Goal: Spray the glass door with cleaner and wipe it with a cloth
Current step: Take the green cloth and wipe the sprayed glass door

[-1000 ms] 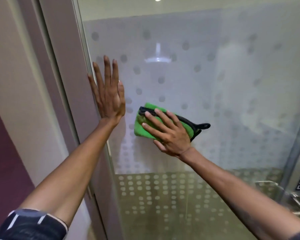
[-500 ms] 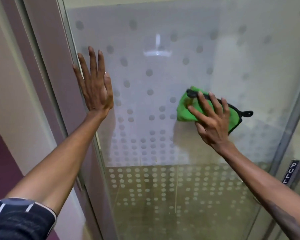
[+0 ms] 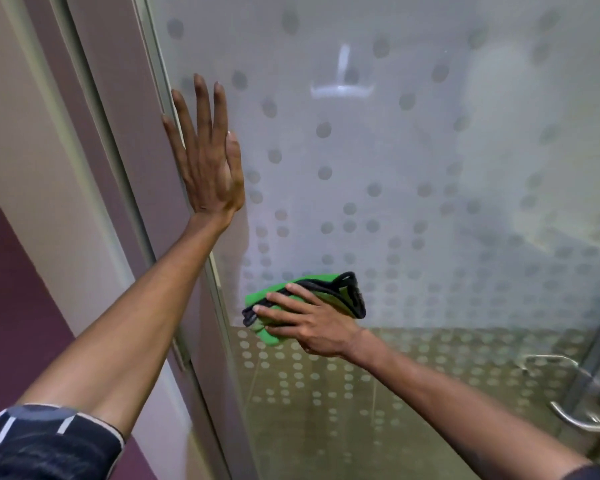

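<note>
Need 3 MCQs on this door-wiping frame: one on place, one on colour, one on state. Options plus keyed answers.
1. Where is the cloth on the glass door?
A. by the top edge
B. low on the left part, beside the frame
C. on the door handle

2. What colour is the cloth?
A. green with black trim
B. plain white
C. red with yellow trim

3. What is the left hand doing?
A. holding a spray bottle
B. gripping the handle
C. lying flat and open at the door's left edge

Answers: 1 B, the right hand presses the cloth there, below the left hand; 2 A, green fabric, black border; 3 C, fingers spread, nothing held.
</note>
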Tool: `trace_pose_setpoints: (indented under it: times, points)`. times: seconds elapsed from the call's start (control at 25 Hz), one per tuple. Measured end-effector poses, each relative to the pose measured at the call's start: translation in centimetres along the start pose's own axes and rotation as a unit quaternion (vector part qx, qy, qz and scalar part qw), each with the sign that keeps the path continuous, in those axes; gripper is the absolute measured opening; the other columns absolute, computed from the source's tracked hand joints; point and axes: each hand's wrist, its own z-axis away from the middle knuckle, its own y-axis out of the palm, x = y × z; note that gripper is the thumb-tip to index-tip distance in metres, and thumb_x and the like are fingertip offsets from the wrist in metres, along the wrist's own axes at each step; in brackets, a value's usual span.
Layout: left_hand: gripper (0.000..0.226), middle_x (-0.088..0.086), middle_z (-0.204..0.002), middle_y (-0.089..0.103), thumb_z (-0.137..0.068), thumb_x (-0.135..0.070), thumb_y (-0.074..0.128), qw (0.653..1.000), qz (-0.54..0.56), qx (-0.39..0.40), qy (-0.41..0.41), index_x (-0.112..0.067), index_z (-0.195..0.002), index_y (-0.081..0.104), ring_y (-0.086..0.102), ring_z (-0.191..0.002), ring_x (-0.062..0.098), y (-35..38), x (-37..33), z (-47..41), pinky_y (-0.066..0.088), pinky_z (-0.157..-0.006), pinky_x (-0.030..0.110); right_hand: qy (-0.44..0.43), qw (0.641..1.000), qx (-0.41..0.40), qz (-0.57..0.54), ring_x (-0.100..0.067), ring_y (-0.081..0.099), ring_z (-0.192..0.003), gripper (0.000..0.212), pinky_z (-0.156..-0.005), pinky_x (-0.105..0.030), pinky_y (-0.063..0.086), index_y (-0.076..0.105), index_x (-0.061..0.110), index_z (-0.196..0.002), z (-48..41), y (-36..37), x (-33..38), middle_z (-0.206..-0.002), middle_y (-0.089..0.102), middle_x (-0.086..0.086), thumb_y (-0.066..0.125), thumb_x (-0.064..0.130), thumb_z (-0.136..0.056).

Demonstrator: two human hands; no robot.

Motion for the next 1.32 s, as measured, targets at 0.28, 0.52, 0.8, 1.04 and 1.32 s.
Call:
trace_pose_setpoints:
  times: [0.28, 0.52, 0.8, 1.04, 1.32]
  points:
    - [0.057, 0.004, -0.171, 0.012, -0.108, -0.039, 0.014, 1.000, 0.000, 0.009, -0.009, -0.027, -0.164, 0.010, -0.003, -0.156, 0.022, -0.3, -0.2, 0.1, 0.000, -0.126, 0.053, -0.056, 0.998, 0.034, 0.005, -0.022, 0.038, -0.151, 0.029, -0.130, -0.048, 0.010, 0.076, 0.031, -0.115, 8.6, -1.1, -3.2, -0.159, 0.045, 0.008, 0.063, 0.019, -0.092]
    - [0.054, 0.006, -0.170, 0.016, -0.110, -0.029, 0.026, 0.992, 0.032, 0.013, -0.120, -0.021, -0.163, 0.017, 0.004, -0.158, 0.031, -1.0, -3.2, 2.0, -0.004, -0.124, 0.051, 0.113, 0.987, -0.049, 0.102, -0.023, 0.037, -0.152, 0.049, -0.127, -0.050, 0.018, 0.068, 0.036, -0.129, 22.2, -3.2, -7.8, -0.163, 0.039, 0.010, 0.062, 0.007, -0.090]
    - [0.053, 0.002, -0.170, 0.016, -0.110, -0.028, 0.022, 0.981, 0.025, -0.047, -0.188, -0.023, -0.163, 0.015, 0.010, -0.158, 0.033, -0.1, -5.3, 2.7, -0.017, -0.123, 0.031, 0.370, 0.888, -0.208, 0.178, -0.034, 0.046, -0.139, 0.051, -0.109, -0.066, 0.036, 0.076, 0.033, -0.119, 24.1, -10.1, -15.7, -0.149, 0.056, -0.007, 0.068, 0.003, -0.079]
    - [0.053, 0.001, -0.170, 0.015, -0.111, -0.028, 0.023, 0.981, 0.028, -0.058, -0.182, -0.024, -0.163, 0.015, 0.009, -0.158, 0.033, 0.3, -5.3, 2.9, -0.018, -0.122, 0.028, 0.454, 0.801, -0.379, 0.098, -0.032, 0.050, -0.135, 0.055, -0.114, -0.058, 0.032, 0.076, 0.039, -0.118, 8.5, -10.3, -15.2, -0.148, 0.059, 0.001, 0.060, 0.010, -0.075]
    - [0.057, 0.001, -0.170, 0.019, -0.109, -0.044, 0.012, 0.979, 0.052, -0.047, -0.189, -0.025, -0.162, 0.020, 0.012, -0.158, 0.032, -0.3, -5.5, 3.0, -0.019, -0.119, 0.019, 0.254, 0.945, -0.196, 0.061, -0.029, 0.039, -0.149, 0.058, -0.126, -0.051, 0.017, 0.060, 0.036, -0.140, 12.2, 0.1, -3.9, -0.162, 0.042, 0.005, 0.067, 0.023, -0.083]
